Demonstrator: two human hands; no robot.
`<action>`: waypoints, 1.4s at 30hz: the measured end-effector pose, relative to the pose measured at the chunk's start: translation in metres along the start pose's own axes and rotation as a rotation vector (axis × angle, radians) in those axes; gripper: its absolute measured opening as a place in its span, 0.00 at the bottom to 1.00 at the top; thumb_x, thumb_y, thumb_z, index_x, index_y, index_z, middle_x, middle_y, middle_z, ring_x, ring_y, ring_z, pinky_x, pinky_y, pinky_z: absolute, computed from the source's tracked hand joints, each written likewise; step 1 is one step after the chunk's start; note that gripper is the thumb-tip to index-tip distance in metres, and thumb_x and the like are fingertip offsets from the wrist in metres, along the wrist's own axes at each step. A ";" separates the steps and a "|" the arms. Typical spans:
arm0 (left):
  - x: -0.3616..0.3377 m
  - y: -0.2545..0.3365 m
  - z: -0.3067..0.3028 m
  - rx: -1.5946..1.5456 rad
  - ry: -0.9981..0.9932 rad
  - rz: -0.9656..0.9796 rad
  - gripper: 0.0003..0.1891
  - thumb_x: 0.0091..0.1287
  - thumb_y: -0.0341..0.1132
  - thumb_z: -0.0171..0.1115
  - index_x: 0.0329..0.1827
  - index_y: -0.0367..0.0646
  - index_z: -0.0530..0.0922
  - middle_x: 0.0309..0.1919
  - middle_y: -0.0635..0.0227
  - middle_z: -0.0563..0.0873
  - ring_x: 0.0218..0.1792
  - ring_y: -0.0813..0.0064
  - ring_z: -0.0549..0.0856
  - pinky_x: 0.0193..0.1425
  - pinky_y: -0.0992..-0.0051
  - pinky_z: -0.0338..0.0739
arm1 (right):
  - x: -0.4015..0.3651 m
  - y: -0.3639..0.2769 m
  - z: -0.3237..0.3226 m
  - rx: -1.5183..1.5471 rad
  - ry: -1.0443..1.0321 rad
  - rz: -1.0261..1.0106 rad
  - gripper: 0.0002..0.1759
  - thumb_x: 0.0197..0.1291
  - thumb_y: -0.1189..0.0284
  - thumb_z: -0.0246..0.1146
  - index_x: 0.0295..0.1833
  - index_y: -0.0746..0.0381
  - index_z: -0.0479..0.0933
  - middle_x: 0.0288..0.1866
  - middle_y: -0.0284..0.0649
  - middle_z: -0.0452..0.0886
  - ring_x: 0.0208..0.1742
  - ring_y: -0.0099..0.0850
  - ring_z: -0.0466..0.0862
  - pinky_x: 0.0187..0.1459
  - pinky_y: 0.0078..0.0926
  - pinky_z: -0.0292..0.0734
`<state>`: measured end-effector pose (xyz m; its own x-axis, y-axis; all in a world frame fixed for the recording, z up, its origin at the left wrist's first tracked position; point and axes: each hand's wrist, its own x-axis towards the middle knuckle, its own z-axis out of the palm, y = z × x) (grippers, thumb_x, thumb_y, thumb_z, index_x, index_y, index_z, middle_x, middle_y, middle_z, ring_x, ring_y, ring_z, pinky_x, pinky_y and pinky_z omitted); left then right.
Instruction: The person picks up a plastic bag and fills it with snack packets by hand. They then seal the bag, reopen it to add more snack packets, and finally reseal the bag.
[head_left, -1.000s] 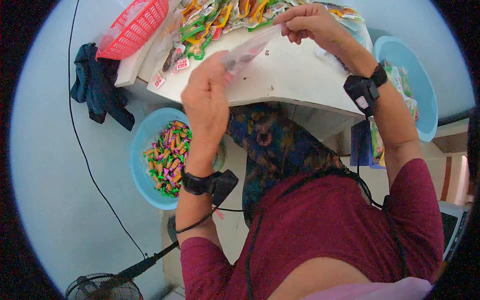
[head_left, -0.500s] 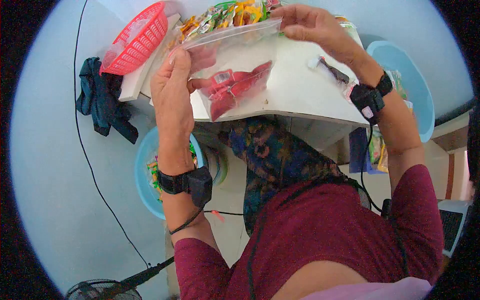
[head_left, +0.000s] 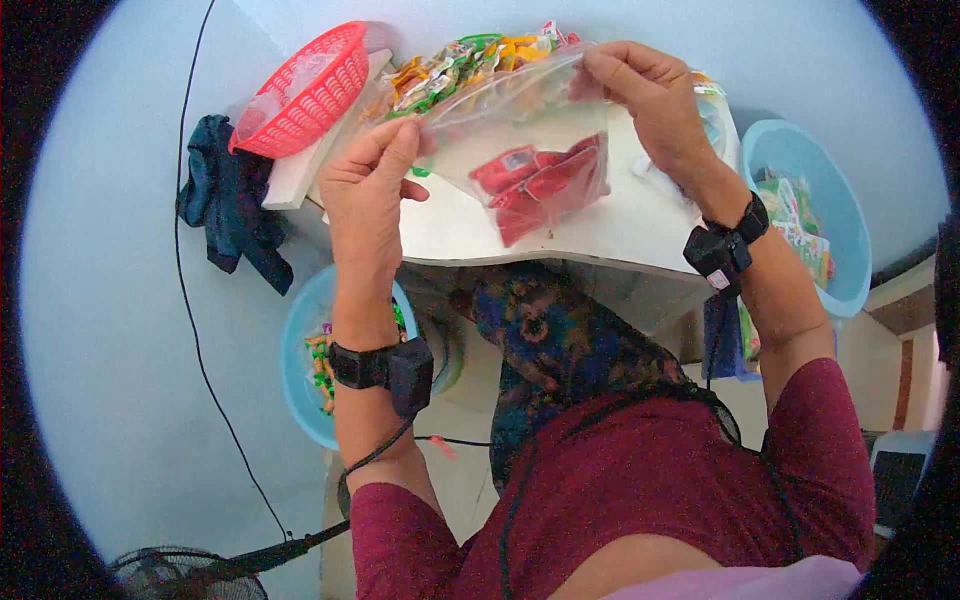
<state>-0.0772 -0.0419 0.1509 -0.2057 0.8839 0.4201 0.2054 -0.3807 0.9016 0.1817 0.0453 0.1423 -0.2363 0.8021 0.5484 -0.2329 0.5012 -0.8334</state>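
Note:
A clear plastic zip bag point(head_left: 470, 150) hangs stretched between my two hands over the white table point(head_left: 640, 225). Several red packets point(head_left: 545, 185) lie in its lower part. My left hand point(head_left: 375, 185) pinches the bag's top left corner between thumb and fingers. At the top right corner, my right hand point(head_left: 650, 95) grips the edge in the same way. The bag's top edge slants up toward the right. Behind it, a pile of yellow and green snack packets point(head_left: 480, 65) lies at the back of the table, partly seen through the plastic.
A red plastic basket point(head_left: 310, 90) stands at the back left, with dark cloth point(head_left: 225, 200) hanging below it. One blue tub point(head_left: 310, 410) with small wrapped pieces is at lower left. Another blue tub point(head_left: 850, 240) with packets stands right. A fan point(head_left: 190, 575) is at bottom left.
The bag's right end has risen a little and its top edge now slants more. The red packets appear farther right in view. Both hands keep their hold.

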 end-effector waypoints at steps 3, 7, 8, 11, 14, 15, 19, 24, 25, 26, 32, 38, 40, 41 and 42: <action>-0.003 -0.009 0.008 -0.029 0.034 -0.043 0.12 0.69 0.40 0.62 0.45 0.39 0.84 0.34 0.68 0.87 0.28 0.83 0.81 0.26 0.83 0.74 | -0.008 0.006 -0.004 -0.083 0.046 -0.031 0.12 0.66 0.67 0.61 0.38 0.65 0.83 0.32 0.34 0.85 0.36 0.20 0.82 0.43 0.19 0.77; -0.004 -0.002 0.014 -0.031 0.045 -0.016 0.11 0.69 0.38 0.62 0.40 0.39 0.84 0.30 0.69 0.87 0.28 0.85 0.81 0.25 0.83 0.73 | -0.013 0.002 -0.004 0.045 0.050 -0.039 0.11 0.66 0.67 0.61 0.40 0.65 0.82 0.32 0.35 0.85 0.36 0.21 0.83 0.43 0.20 0.78; -0.002 -0.001 0.015 -0.018 0.042 -0.009 0.11 0.69 0.39 0.62 0.39 0.39 0.84 0.31 0.69 0.87 0.27 0.85 0.80 0.25 0.83 0.72 | -0.013 0.002 -0.006 0.054 0.038 -0.033 0.11 0.66 0.67 0.61 0.41 0.65 0.82 0.32 0.35 0.85 0.36 0.21 0.83 0.43 0.20 0.78; 0.000 0.004 0.019 0.018 0.053 0.009 0.11 0.70 0.40 0.61 0.39 0.40 0.84 0.31 0.69 0.86 0.25 0.85 0.78 0.25 0.84 0.71 | -0.013 0.004 -0.009 0.030 0.031 -0.042 0.11 0.67 0.68 0.60 0.43 0.65 0.82 0.34 0.36 0.85 0.37 0.22 0.83 0.46 0.20 0.77; -0.002 0.005 0.020 0.047 0.048 0.016 0.11 0.70 0.40 0.61 0.40 0.40 0.84 0.31 0.69 0.86 0.25 0.85 0.78 0.25 0.84 0.72 | -0.016 0.007 -0.009 -0.036 -0.005 -0.040 0.11 0.68 0.68 0.60 0.43 0.65 0.82 0.35 0.37 0.85 0.39 0.23 0.83 0.48 0.21 0.76; -0.003 0.006 0.019 0.057 0.040 0.018 0.12 0.70 0.40 0.61 0.40 0.40 0.84 0.31 0.69 0.86 0.25 0.85 0.78 0.25 0.84 0.72 | -0.016 0.007 -0.010 -0.061 -0.023 -0.037 0.11 0.68 0.68 0.60 0.43 0.65 0.82 0.35 0.37 0.85 0.39 0.23 0.83 0.49 0.21 0.76; -0.003 0.006 0.017 0.104 0.046 0.032 0.11 0.69 0.39 0.62 0.40 0.38 0.84 0.32 0.69 0.86 0.26 0.85 0.79 0.26 0.83 0.73 | -0.014 0.003 -0.006 0.103 0.092 0.032 0.12 0.65 0.67 0.63 0.37 0.65 0.83 0.33 0.36 0.85 0.36 0.22 0.83 0.44 0.20 0.77; 0.000 0.007 0.015 0.135 0.072 0.056 0.10 0.67 0.36 0.64 0.39 0.36 0.85 0.30 0.70 0.86 0.30 0.85 0.80 0.33 0.79 0.76 | -0.017 -0.005 0.000 0.048 0.111 -0.014 0.11 0.64 0.68 0.63 0.35 0.64 0.84 0.31 0.36 0.86 0.36 0.22 0.83 0.45 0.20 0.76; 0.002 0.007 0.015 0.205 0.081 0.126 0.11 0.66 0.36 0.65 0.39 0.36 0.85 0.31 0.69 0.87 0.30 0.82 0.81 0.35 0.77 0.76 | -0.016 -0.005 -0.001 0.033 0.096 -0.022 0.10 0.64 0.69 0.62 0.37 0.65 0.84 0.33 0.37 0.86 0.37 0.22 0.83 0.47 0.21 0.76; 0.006 0.006 0.016 0.274 0.089 0.195 0.11 0.64 0.36 0.66 0.39 0.35 0.85 0.31 0.68 0.87 0.31 0.79 0.82 0.38 0.75 0.76 | -0.016 -0.004 -0.002 0.018 0.081 -0.030 0.10 0.65 0.70 0.61 0.39 0.66 0.83 0.35 0.38 0.86 0.39 0.23 0.83 0.48 0.22 0.77; 0.016 0.032 0.040 0.691 -0.035 0.709 0.14 0.56 0.39 0.70 0.38 0.37 0.85 0.34 0.57 0.87 0.35 0.58 0.84 0.44 0.65 0.75 | -0.019 -0.005 -0.001 -0.027 0.068 -0.048 0.10 0.65 0.72 0.60 0.43 0.67 0.83 0.36 0.39 0.86 0.40 0.24 0.83 0.50 0.23 0.76; 0.026 0.040 0.055 0.716 -0.190 0.656 0.10 0.58 0.37 0.67 0.33 0.37 0.85 0.28 0.55 0.86 0.32 0.55 0.84 0.41 0.62 0.74 | -0.020 -0.004 -0.002 -0.014 0.059 -0.068 0.11 0.66 0.71 0.61 0.44 0.67 0.83 0.37 0.39 0.86 0.41 0.24 0.83 0.50 0.22 0.76; 0.025 0.042 0.058 0.707 -0.189 0.655 0.09 0.59 0.35 0.66 0.31 0.37 0.85 0.26 0.55 0.85 0.31 0.55 0.83 0.40 0.61 0.74 | -0.019 -0.004 -0.005 -0.039 0.064 -0.066 0.11 0.66 0.71 0.61 0.45 0.67 0.83 0.37 0.39 0.86 0.41 0.24 0.83 0.50 0.22 0.76; 0.024 0.043 0.059 0.704 -0.183 0.672 0.08 0.59 0.35 0.65 0.30 0.37 0.85 0.25 0.55 0.85 0.30 0.55 0.83 0.39 0.61 0.74 | -0.019 -0.004 -0.006 -0.071 0.067 -0.066 0.11 0.66 0.71 0.61 0.46 0.66 0.82 0.37 0.39 0.86 0.41 0.24 0.83 0.50 0.22 0.76; 0.024 0.043 0.060 0.701 -0.177 0.688 0.08 0.59 0.34 0.65 0.30 0.38 0.84 0.25 0.55 0.85 0.30 0.55 0.83 0.39 0.61 0.74 | -0.020 -0.004 -0.007 -0.104 0.070 -0.065 0.11 0.66 0.71 0.61 0.46 0.66 0.82 0.37 0.39 0.86 0.41 0.24 0.84 0.50 0.22 0.76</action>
<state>-0.0157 -0.0210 0.1929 0.3043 0.5810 0.7549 0.7566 -0.6289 0.1791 0.1938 0.0299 0.1341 -0.1570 0.7855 0.5986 -0.1459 0.5810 -0.8007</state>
